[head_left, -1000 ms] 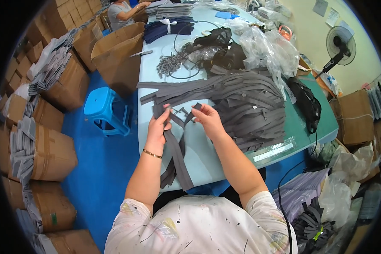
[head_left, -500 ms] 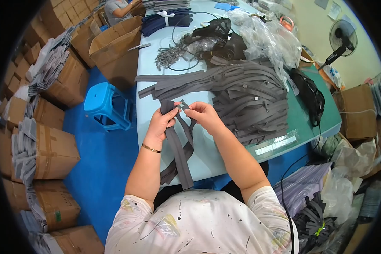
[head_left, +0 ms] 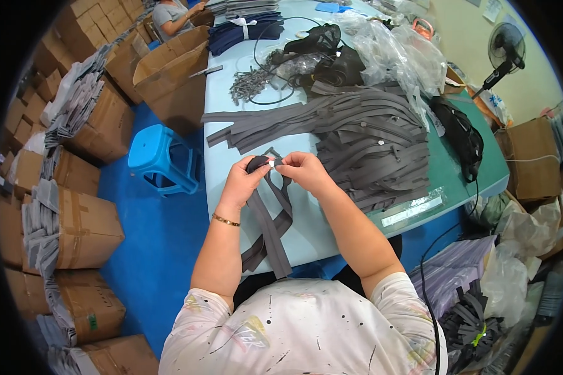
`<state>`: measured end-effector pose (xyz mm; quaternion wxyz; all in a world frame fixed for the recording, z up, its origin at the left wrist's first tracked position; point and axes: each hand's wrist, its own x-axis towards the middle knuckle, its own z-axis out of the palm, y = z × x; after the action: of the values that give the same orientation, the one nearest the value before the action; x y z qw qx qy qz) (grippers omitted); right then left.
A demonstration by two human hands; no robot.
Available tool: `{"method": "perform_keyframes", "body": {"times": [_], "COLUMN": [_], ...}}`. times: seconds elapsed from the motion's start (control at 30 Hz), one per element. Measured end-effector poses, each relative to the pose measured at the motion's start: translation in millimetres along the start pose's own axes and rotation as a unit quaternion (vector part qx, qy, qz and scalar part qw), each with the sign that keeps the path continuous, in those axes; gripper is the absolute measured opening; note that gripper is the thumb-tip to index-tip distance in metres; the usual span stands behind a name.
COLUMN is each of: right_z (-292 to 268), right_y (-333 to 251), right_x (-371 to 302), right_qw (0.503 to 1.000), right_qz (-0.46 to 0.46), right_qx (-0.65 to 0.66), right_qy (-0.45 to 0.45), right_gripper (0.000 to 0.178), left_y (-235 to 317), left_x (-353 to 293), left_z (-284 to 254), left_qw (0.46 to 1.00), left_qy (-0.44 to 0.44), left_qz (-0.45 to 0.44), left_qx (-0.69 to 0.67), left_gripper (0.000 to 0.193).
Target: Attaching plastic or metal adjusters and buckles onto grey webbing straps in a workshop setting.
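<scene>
Over the near part of the table, a long dark grey zipper (head_left: 275, 244) hangs in a loop from my fingers, its lower ends crossing near the table edge. My left hand (head_left: 238, 184) is closed on its upper end, thumb against the fingers. My right hand (head_left: 308, 174) pinches the same end from the other side. Between the fingertips shows a small white piece (head_left: 271, 164), too small to name. Just beyond my hands and to the right lies a large pile of dark grey zippers (head_left: 372, 147).
Small grey pieces (head_left: 249, 86) are heaped farther back, beside black bags (head_left: 331, 62) and clear plastic (head_left: 400, 53). A blue stool (head_left: 162, 156) and cardboard boxes (head_left: 84, 234) stand on the left. A fan (head_left: 505, 53) is at right; another person (head_left: 172, 19) sits far left.
My fingertips have come closer together, and the zipper's upper end has folded over between them. The small white piece now shows there. The whole view has shifted slightly.
</scene>
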<state>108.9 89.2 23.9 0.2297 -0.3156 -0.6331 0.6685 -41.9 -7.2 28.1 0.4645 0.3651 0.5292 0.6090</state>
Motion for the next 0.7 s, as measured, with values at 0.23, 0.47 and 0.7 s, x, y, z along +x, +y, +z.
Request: {"method": "perform_keyframes", "body": {"times": [0.23,0.47,0.7], "right_z": [-2.7,1.4,-0.7], "right_y": [13.8,23.9,7.5], "right_x": [9.2,11.1,0.8], "right_qw": [0.998,0.99,0.988], "right_qz": [-0.049,-0.112,-0.138], "right_qx": [0.023,0.09,0.064], "right_qy": [-0.009,-0.013,-0.025], "right_gripper": [0.015,0.011,0.011], "left_y": [6.3,9.3,9.5], "left_x": [2.9,-8.9,-20.3], "left_z": [7.1,13.7,31.1], "left_qw": [1.0,0.998,0.993], "left_qy": [0.001,0.048,0.093], "left_qz": [-0.012,-0.041,-0.003], "left_qx": [0.022,0.0,-0.071], "left_gripper": [0.017,0.018,0.017]}}
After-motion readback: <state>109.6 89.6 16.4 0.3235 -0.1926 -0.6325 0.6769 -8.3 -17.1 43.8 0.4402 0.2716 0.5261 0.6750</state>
